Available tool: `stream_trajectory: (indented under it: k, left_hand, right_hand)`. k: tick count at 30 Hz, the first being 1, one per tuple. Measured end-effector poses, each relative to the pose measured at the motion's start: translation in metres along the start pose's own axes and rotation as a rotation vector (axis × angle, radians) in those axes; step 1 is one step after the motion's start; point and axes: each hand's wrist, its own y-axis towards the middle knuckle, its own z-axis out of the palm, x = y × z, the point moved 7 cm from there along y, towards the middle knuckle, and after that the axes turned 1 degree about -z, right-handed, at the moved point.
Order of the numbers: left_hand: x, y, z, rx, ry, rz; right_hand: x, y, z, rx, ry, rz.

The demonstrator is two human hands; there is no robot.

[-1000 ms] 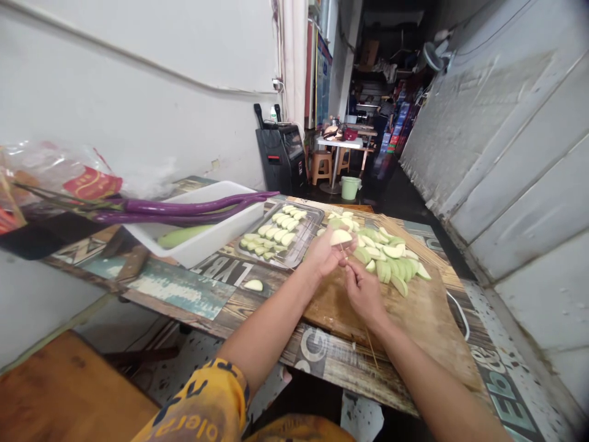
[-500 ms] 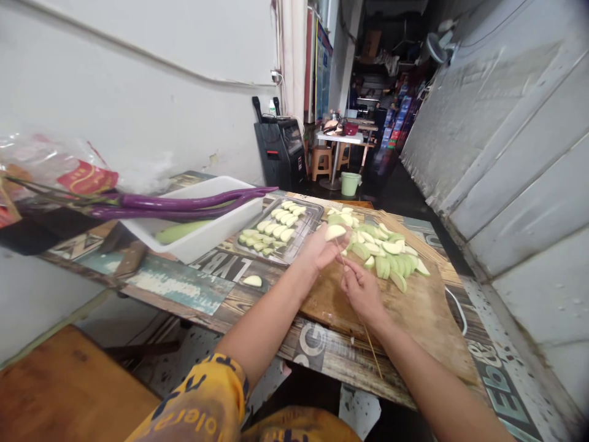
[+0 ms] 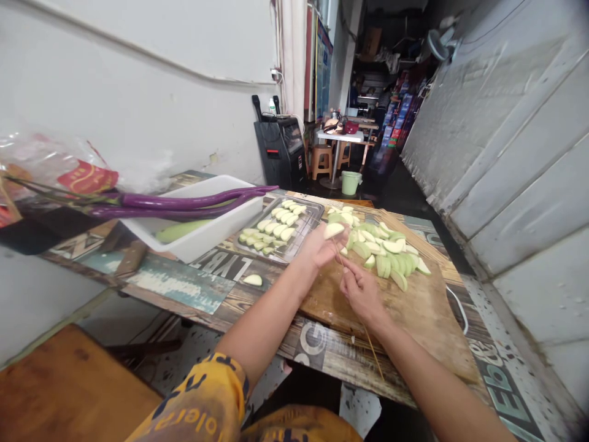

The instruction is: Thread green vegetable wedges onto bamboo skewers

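Note:
My left hand (image 3: 318, 248) pinches a pale eggplant slice (image 3: 333, 230) above the wooden cutting board (image 3: 423, 313). My right hand (image 3: 361, 290) is closed on a thin bamboo skewer (image 3: 372, 353), whose tip points up into the slice. A heap of cut green-skinned slices (image 3: 389, 255) lies on the board just beyond both hands. To the left, a metal tray (image 3: 307, 228) holds slices laid out in rows.
A white tub (image 3: 202, 236) with a green vegetable stands left of the tray, long purple eggplants (image 3: 184, 202) lying across it. One loose slice (image 3: 252, 280) lies on the printed tabletop. A wooden bench (image 3: 69, 393) is at lower left, a wall at right.
The hands have stayed nearly in place; the slice in my left hand has shifted slightly left and up, with the skewer following under it.

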Motion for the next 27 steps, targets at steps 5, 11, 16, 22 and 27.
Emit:
stream_trajectory:
  k: [5,11,16,22,27]
  left_hand:
    - [0.0,-0.001,0.001,0.003,0.016,0.014]
    - [-0.003,-0.008,0.001,-0.056,0.137,0.127]
    - [-0.001,-0.011,0.003,-0.065,0.158,0.152]
    - [0.002,-0.012,0.005,-0.061,0.175,0.158]
    - [0.006,-0.013,0.008,-0.06,0.222,0.188]
  right_hand:
    - [0.0,0.0,0.0,-0.015,0.011,0.0]
    - [-0.003,0.0,-0.001,-0.032,-0.005,0.009]
    - [-0.009,0.002,-0.002,-0.043,0.02,-0.003]
    - [-0.011,0.005,-0.003,-0.068,0.02,-0.021]
    - [-0.015,0.006,-0.003,-0.078,0.034,-0.017]
